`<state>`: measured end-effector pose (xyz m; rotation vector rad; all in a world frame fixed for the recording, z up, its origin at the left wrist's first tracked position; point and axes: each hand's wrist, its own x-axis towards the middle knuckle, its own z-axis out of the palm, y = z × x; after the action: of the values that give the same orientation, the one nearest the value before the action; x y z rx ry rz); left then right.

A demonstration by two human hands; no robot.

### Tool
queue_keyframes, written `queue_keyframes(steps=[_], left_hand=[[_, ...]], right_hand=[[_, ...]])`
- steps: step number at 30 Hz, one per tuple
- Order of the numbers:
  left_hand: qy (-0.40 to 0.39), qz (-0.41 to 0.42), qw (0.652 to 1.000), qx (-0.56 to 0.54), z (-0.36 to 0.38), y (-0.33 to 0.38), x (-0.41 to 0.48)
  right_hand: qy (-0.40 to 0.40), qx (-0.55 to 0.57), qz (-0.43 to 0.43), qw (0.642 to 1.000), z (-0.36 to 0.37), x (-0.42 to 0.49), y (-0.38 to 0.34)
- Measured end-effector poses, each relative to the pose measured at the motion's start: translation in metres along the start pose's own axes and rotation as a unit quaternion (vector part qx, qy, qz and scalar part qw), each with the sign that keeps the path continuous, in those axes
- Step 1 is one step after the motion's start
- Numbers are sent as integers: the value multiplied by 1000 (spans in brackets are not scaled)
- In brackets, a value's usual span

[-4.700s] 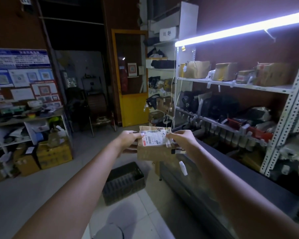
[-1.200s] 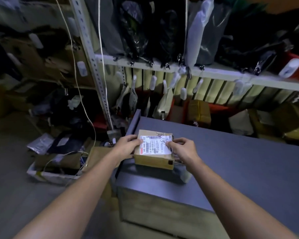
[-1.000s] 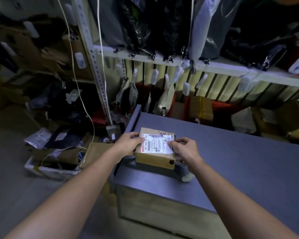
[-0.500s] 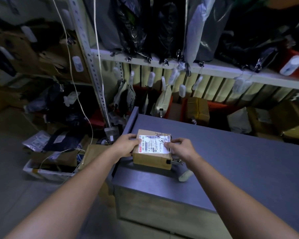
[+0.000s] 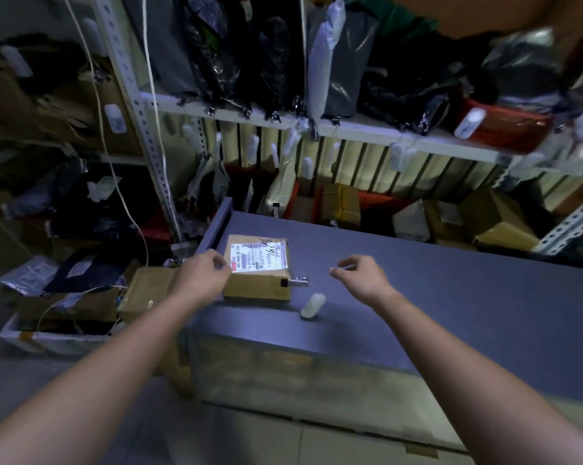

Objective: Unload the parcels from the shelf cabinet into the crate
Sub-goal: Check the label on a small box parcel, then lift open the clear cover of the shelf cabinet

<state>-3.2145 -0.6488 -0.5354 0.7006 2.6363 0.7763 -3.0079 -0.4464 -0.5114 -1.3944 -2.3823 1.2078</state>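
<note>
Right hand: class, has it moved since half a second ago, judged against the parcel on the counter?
Yes. The right hand has come off the parcel and drawn away to its right, hovering apart from it over the grey counter, holding nothing.

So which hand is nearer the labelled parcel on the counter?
Left. The left hand is at the left edge of the parcel; the right hand hovers apart, to its right, above the counter.
</note>
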Motion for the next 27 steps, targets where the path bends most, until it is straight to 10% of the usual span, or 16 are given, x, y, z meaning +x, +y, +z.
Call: queue_keyframes(steps=[8, 27], left_hand=[[106, 14, 994, 8, 49, -12, -99], [-182, 76, 957, 211, 315, -85, -221]], right_hand=[[71, -61, -65, 993, -29, -56, 118], [-20, -213, 0, 977, 20, -149, 451]])
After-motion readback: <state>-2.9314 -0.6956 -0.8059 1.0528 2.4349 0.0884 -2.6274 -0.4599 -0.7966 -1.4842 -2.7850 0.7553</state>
